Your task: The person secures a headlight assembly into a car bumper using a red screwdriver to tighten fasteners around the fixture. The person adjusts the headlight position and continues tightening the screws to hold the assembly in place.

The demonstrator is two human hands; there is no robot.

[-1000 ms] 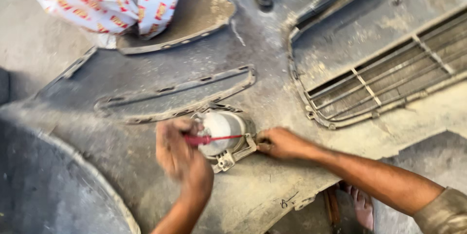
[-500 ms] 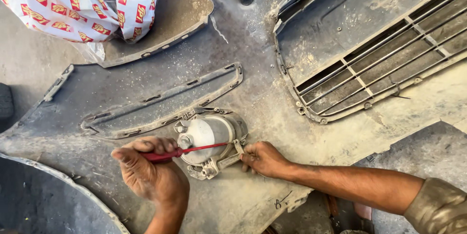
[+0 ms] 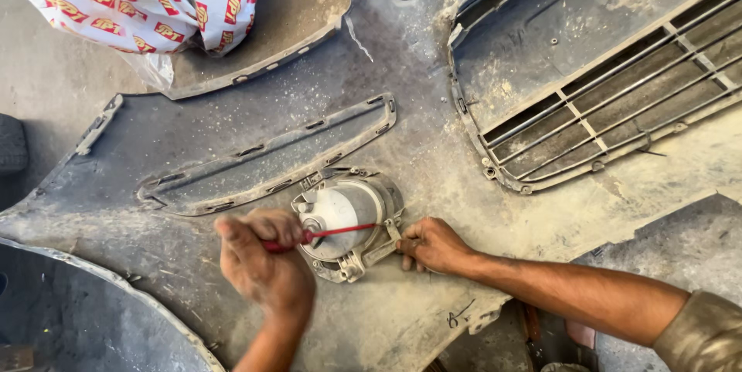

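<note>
A round grey fog lamp housing [image 3: 345, 209] sits bolted into the dusty inner side of a grey car bumper [image 3: 232, 148]. My left hand [image 3: 263, 264] is closed around the red handle of a screwdriver [image 3: 340, 230]. The shaft lies across the lamp, pointing right toward the metal bracket [image 3: 384, 242] at the lamp's right edge. My right hand [image 3: 433, 244] rests on the bumper with its fingertips pinched on that bracket, by the screwdriver tip.
A slotted grille panel [image 3: 618, 101] fills the upper right. A white plastic bag with red and yellow marks [image 3: 139, 1] lies at the top left. A long trim opening [image 3: 270, 155] runs above the lamp. Bare concrete floor [image 3: 46, 70] shows on the left.
My left hand with the screwdriver slid left off the lamp, so the shaft now spans the housing. My right hand has stayed at the bracket.
</note>
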